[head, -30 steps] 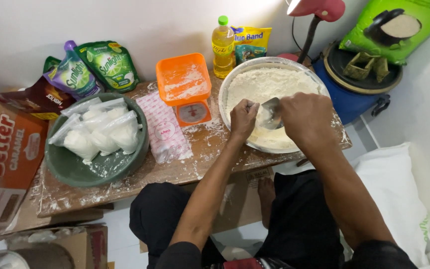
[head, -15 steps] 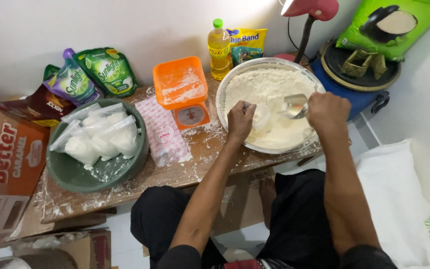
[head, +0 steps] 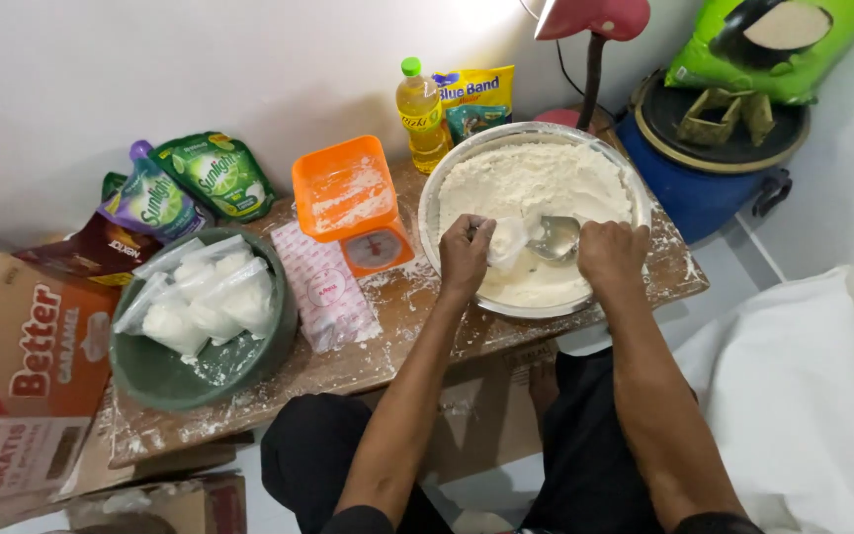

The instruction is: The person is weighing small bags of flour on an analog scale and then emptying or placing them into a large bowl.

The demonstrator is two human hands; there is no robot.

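Both forearms are bare from the wrist up past the elbow, with no watch, ring or band on either. The left hand (head: 465, 253) and the right hand (head: 610, 259) wear no gloves. Black sleeve edges show at the upper arms along the bottom of the view. The legs are in black trousers, plain, without visible print or stripes.

metal spoon (head: 557, 237) – tilted, bowl over the flour | small clear bag (head: 508, 241) – open, held just beside it | flour (head: 536, 188) – white heap filling bowl
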